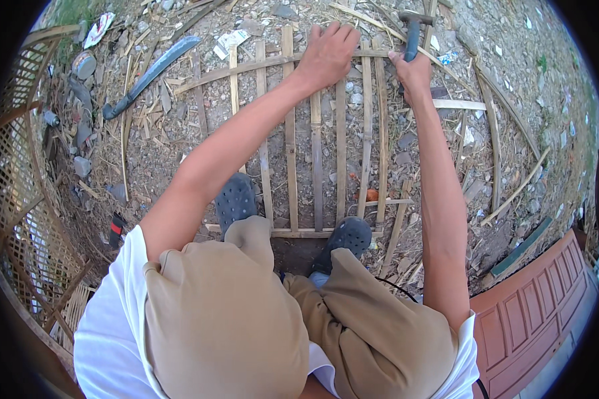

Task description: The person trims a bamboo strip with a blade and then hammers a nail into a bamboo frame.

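Observation:
Wooden slats, perhaps bamboo, lie side by side on the ground, crossed by a far crosspiece (256, 64) and a near crosspiece (299, 233). My left hand (327, 56) is closed over the far crosspiece, at the upper end of a middle slat (317, 156); its fingertips are partly hidden. My right hand (414, 74) grips a hammer (412, 41) by its blue handle, with the metal head pointing away from me. The hammer is just right of the far crosspiece's end. My shoes, a left clog (236, 199) and a right clog (350, 237), are by the near crosspiece.
A machete (154, 74) with a dark handle lies at the far left. A woven lattice panel (30, 246) stands along the left side. Loose wooden strips (492, 143) are scattered at the right. A reddish panelled board (529, 312) lies at the lower right.

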